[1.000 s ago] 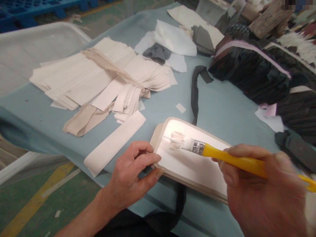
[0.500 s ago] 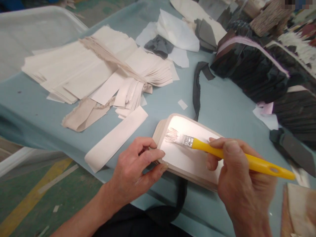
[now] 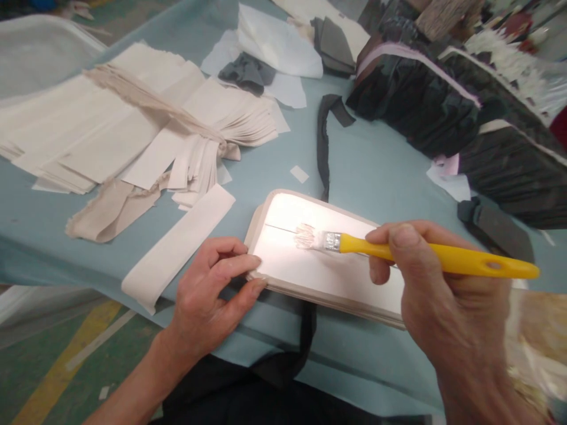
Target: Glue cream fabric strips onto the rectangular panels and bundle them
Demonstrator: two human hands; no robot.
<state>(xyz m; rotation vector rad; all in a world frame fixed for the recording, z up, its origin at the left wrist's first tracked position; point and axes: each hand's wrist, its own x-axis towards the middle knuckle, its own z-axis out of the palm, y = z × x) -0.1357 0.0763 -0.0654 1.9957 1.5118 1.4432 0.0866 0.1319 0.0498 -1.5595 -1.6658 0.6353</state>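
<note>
The left hand [image 3: 212,289] pinches the near left corner of a stack of rounded-corner boards [image 3: 328,280], thumb at the side edge and index finger at the rim. The right hand [image 3: 436,289] closes around the yellow handle of a flat paintbrush [image 3: 361,245], whose splayed bristles meet the white top face beside a thin dark line. The stack lies on the blue-green surface [image 3: 376,171], near its front edge. To its left rests a folded cream strip [image 3: 177,251]; beyond, a cloth band ties a bundle of cream sheets [image 3: 133,112]. Black gathered fabric bundles [image 3: 411,100] lie at far right.
</note>
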